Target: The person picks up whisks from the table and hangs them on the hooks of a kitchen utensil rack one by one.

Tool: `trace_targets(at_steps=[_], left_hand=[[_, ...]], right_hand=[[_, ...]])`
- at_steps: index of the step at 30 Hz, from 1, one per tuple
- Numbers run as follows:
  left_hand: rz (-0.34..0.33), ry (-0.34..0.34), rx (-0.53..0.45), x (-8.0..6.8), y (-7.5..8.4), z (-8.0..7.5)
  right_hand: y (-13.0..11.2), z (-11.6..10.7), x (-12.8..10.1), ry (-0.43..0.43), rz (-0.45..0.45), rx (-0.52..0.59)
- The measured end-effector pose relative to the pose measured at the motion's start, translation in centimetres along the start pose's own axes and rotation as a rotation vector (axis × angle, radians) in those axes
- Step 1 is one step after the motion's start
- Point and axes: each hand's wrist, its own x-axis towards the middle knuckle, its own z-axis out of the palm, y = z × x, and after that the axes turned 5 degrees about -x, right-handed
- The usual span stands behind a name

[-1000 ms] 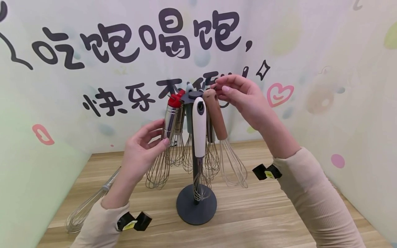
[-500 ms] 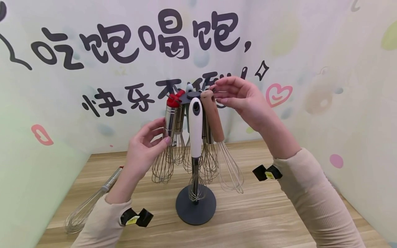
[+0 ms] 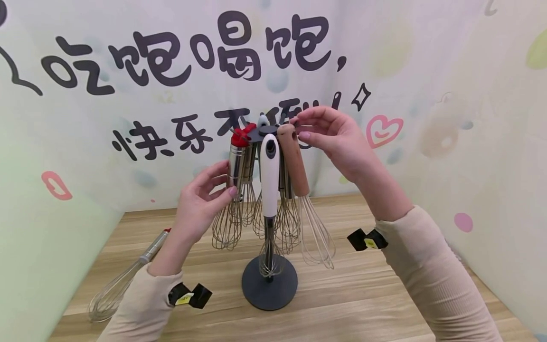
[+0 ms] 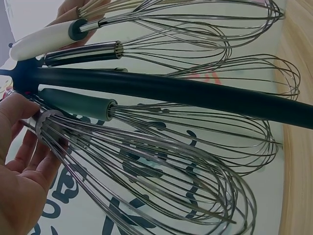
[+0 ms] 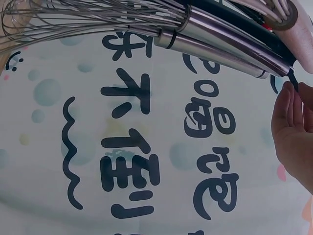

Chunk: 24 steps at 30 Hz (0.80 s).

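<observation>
My left hand (image 3: 198,202) holds the steel handle of a red-topped whisk (image 3: 237,164) between thumb and fingers. This whisk hangs at the left of a dark whisk stand (image 3: 269,297). My right hand (image 3: 335,135) is at the stand's top right, beside a wooden-handled whisk (image 3: 295,161). In the right wrist view, its fingertips pinch a dark hook (image 5: 292,78) at the end of a steel-handled whisk (image 5: 239,41). A white-handled whisk (image 3: 269,178) hangs in front of the post. A teal-handled whisk (image 4: 78,104) shows behind in the left wrist view.
Another steel whisk with a red end (image 3: 147,254) lies on the wooden table (image 3: 363,285) at the left, partly behind my left forearm. A printed wall sheet (image 3: 406,57) with large characters stands close behind the stand. Side walls bound the table left and right.
The white-handled and wooden-handled whisks have shifted slightly left. The wire end of the whisk in my left hand has swung right. Both hands stay near the same places.
</observation>
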Motion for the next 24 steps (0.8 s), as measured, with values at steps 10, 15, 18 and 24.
trace_targets(at_steps=[10, 15, 18, 24], left_hand=[[-0.015, -0.024, -0.009, 0.14, -0.10, -0.08], [-0.030, -0.030, -0.004, 0.25, -0.22, -0.09], [-0.038, -0.032, 0.003, 0.23, -0.23, -0.14], [-0.056, -0.031, 0.022, 0.21, -0.24, -0.27]], right_hand=[[0.28, 0.32, 0.11, 0.004, -0.019, 0.054], [0.20, 0.32, 0.06, 0.010, -0.015, 0.059], [0.17, 0.37, 0.06, 0.008, -0.011, 0.059], [0.21, 0.39, 0.04, 0.011, -0.006, 0.053]])
